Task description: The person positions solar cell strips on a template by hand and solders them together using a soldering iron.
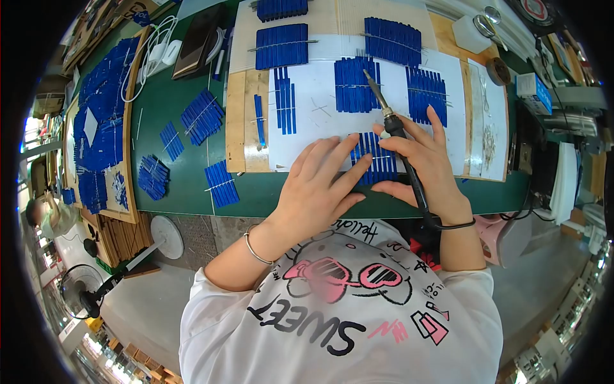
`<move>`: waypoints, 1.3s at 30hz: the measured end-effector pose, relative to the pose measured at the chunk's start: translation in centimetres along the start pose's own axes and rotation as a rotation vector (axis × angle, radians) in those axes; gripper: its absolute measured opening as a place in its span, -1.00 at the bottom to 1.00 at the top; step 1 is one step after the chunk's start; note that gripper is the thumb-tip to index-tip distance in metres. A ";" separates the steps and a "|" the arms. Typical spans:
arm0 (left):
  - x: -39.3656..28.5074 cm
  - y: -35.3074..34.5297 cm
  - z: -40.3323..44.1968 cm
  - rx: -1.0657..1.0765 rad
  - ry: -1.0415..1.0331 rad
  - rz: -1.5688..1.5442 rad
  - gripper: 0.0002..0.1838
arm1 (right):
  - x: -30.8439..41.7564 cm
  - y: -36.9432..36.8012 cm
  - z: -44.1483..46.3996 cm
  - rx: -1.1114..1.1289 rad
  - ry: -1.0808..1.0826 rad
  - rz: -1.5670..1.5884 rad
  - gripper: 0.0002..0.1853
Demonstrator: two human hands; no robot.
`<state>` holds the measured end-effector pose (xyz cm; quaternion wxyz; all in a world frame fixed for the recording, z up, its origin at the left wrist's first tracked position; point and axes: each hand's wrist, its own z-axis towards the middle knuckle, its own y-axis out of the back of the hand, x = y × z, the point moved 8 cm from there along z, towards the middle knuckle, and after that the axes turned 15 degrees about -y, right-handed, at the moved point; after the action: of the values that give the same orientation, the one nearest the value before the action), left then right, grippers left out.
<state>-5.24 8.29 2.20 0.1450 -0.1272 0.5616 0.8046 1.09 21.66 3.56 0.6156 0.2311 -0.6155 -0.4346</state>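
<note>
My right hand [427, 160] is wrapped round a soldering iron [395, 128], whose metal tip points up and away over a bundle of blue strips [355, 86]. Its thumb lies by the lower right side of a nearer group of blue strips [378, 160]. My left hand [320, 182] has its fingers stretched and apart, with fingertips at the left side of that same nearer group. Thin wires cross these strips, which lie side by side on a white sheet [307, 144]. Whether the left fingertips press on the strips or only rest beside them, I cannot tell.
More wired blue bundles [281, 46] lie on the board and on the green table [192, 185]. At left stands a wooden tray [132, 160] heaped with blue strips. A white bottle [472, 35] and a blue box [534, 93] stand at right. The iron's black cord passes my right wrist.
</note>
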 end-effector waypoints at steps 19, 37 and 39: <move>-1.4 -0.2 2.1 0.005 -0.044 0.041 -0.31 | -1.3 1.0 -0.6 -0.029 -0.034 0.005 -0.32; -1.0 -0.4 2.1 0.021 -0.001 0.014 -0.29 | -1.6 1.4 -0.9 -0.104 -0.048 0.044 -0.30; -1.0 -0.4 2.1 0.019 -0.002 0.020 -0.24 | -1.6 1.0 -0.9 -0.082 -0.039 0.008 -0.31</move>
<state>-4.23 10.30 2.93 0.1386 -0.1195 0.5703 0.8008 2.42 23.26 3.40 0.6142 0.1948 -0.6098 -0.4614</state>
